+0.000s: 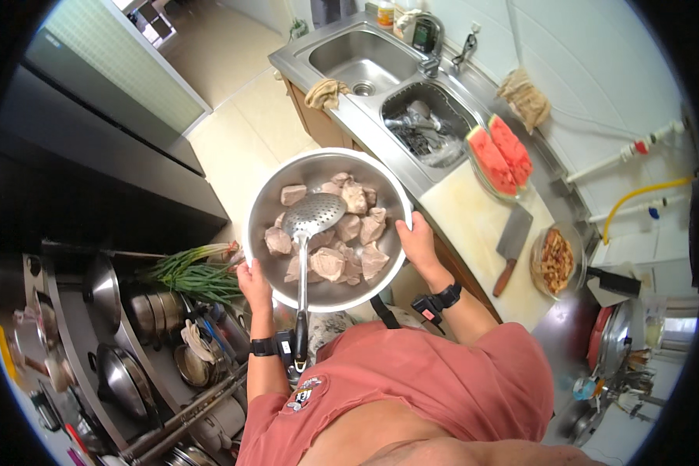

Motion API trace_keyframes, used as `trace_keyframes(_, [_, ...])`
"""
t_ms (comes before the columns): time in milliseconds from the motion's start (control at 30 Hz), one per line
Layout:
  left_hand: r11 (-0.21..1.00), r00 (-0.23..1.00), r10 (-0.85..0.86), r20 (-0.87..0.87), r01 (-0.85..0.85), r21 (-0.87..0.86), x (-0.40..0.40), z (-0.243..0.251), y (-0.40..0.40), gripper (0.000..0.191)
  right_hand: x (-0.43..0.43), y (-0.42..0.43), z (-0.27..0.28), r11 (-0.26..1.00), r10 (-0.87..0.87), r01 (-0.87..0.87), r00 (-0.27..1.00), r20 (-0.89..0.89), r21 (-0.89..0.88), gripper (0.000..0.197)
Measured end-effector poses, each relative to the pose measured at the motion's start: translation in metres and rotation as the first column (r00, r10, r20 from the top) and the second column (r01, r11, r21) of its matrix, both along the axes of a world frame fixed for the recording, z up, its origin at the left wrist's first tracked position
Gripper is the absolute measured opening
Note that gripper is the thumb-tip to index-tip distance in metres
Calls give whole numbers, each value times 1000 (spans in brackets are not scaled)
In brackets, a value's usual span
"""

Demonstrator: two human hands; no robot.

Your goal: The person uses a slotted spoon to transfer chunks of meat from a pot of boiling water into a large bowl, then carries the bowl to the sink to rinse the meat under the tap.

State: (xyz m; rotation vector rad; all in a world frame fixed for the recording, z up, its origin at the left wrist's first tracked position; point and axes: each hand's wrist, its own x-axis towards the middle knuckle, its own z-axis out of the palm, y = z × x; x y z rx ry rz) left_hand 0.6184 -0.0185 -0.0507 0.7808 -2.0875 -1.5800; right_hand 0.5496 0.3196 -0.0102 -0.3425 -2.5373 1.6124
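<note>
A large stainless steel basin [268, 201] is held up in front of my body by its pale rim. My left hand [255, 285] grips the rim at the lower left, and my right hand [417, 240] grips it on the right side. Several chunks of pale, cooked-looking meat [328, 264] lie in the basin. On top of them rests a perforated metal skimmer [316, 213], bowl inward, its black-ended handle reaching over the rim towards my shirt. Neither hand touches the skimmer.
On the right counter a cleaver [514, 233] lies on a pale cutting board [463, 215], beside watermelon pieces [504, 156] and a glass bowl of food pieces [557, 262]. A double sink [378, 96] stands ahead. Racks of pans [157, 311] and green onions [198, 274] are at the left.
</note>
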Motion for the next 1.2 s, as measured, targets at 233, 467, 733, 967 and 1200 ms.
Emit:
trace_keyframes(233, [995, 998, -69, 7, 70, -66, -165, -3, -93, 19, -147, -83, -17, 994, -44, 42, 999, -11, -97, 21])
trace_keyframes(467, [929, 951, -309, 20, 307, -207, -352, 32, -125, 22, -255, -113, -33, 941, -269, 257, 963, -26, -222, 20])
trace_keyframes(733, [852, 856, -512, -76, 495, -170, -543, 62, -88, 27, -369, -89, 13, 843, -468, 447, 884, 3, -299, 17])
trace_keyframes(967, [773, 813, -582, 24, 562, -293, -653, 84, -42, 31, -442, -63, -15, 762, -572, 545, 819, 29, -350, 21])
trace_keyframes(1200, [702, 748, -658, 82, 649, -293, -706, 54, -17, 34, -454, -59, -41, 731, -667, 666, 743, 54, -149, 26])
